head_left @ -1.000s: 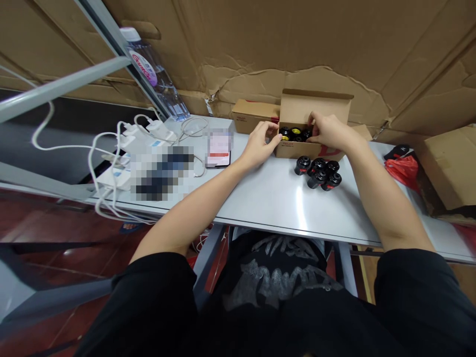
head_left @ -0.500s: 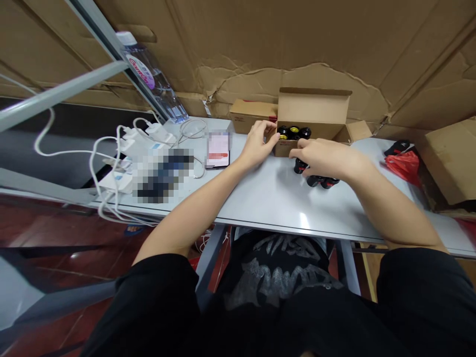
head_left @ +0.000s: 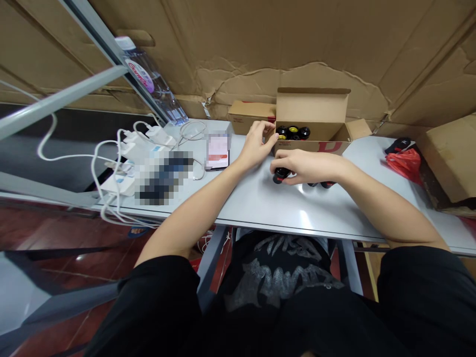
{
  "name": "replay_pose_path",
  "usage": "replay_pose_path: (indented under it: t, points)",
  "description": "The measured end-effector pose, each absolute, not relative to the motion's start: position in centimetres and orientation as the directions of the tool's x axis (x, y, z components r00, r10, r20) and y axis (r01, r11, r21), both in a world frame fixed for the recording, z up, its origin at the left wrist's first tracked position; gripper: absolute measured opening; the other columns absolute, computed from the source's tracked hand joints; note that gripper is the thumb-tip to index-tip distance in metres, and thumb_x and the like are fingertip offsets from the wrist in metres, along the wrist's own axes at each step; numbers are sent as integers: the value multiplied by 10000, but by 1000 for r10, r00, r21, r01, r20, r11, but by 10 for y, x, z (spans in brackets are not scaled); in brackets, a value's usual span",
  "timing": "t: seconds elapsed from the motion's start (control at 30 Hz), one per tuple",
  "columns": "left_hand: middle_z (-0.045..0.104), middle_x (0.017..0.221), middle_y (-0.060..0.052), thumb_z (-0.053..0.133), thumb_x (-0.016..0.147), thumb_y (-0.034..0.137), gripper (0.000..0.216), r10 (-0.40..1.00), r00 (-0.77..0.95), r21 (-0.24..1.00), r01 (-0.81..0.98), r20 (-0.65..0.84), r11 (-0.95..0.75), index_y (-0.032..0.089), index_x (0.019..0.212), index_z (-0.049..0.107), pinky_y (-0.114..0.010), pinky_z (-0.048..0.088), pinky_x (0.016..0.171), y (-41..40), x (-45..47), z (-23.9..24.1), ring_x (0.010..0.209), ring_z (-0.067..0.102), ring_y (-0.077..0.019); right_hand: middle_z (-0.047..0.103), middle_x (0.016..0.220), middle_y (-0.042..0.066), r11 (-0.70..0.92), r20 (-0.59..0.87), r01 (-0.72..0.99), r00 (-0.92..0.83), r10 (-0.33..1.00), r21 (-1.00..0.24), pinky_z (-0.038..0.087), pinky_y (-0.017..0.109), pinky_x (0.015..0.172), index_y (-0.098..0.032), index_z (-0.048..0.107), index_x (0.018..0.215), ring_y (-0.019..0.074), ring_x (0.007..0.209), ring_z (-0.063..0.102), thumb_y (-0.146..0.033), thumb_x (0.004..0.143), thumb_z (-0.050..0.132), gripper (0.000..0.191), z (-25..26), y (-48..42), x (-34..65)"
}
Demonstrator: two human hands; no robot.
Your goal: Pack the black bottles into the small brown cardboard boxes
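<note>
An open cardboard box (head_left: 312,145) stands at the back of the table, its lid raised. Several black cylindrical pieces (head_left: 293,133), some with yellow-rimmed tops, are packed in its left half. My left hand (head_left: 258,141) grips the box's left front corner, thumb on the front and fingers curled by the side wall. In front of the box, low over the table, my right hand (head_left: 303,166) is closed on a small black cylinder (head_left: 279,176) with red marking. More black cylinders (head_left: 327,185) lie on the table, partly hidden under the right wrist.
A second cardboard box (head_left: 251,116) is left of the open one. Left lie a phone (head_left: 217,151), white chargers and cables (head_left: 122,183), a blurred-out object (head_left: 165,178) and a tilted water bottle (head_left: 152,84). A red plastic bag (head_left: 403,163) and a large carton (head_left: 453,156) are right.
My right hand has moved left along the box's front with a black cylinder in its fingers, uncovering the box's front wall. My left hand has stayed at the box corner.
</note>
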State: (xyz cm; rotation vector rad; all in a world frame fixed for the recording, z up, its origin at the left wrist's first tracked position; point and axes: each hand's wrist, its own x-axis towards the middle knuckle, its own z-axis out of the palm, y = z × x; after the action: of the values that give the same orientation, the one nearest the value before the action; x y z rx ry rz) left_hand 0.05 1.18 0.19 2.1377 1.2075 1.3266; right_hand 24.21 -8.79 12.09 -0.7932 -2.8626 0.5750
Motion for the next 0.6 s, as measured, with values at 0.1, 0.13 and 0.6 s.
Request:
replay_pose_path:
  t: [0.1, 0.13, 0.6]
  points:
    - [850, 1490, -143, 826, 1177, 485, 259, 809, 194, 663, 484, 555, -571, 303, 1360, 802, -619, 688, 1335, 10, 1, 4, 1397, 819, -362, 787, 1397, 104, 816, 116, 391, -871, 477, -426, 641, 476, 1020, -313, 849, 1335, 320, 1134, 753, -226, 1028, 801, 322, 126, -84, 245]
    - [849, 1490, -143, 831, 1168, 465, 253, 811, 192, 663, 487, 553, -568, 305, 1361, 803, -625, 688, 1331, 9, 1, 4, 1400, 816, -366, 786, 1447, 111, 816, 156, 376, -862, 482, -440, 641, 491, 1056, -316, 848, 1359, 328, 1169, 747, -238, 1026, 805, 344, 128, -83, 246]
    - [843, 1482, -151, 845, 1123, 472, 306, 808, 221, 671, 463, 546, -579, 301, 1371, 789, -622, 698, 1297, 12, -1, 3, 1382, 818, -375, 816, 1379, 104, 721, 279, 406, -727, 627, -562, 651, 470, 992, -318, 831, 1357, 322, 1142, 743, -379, 1022, 858, 342, 128, -76, 251]
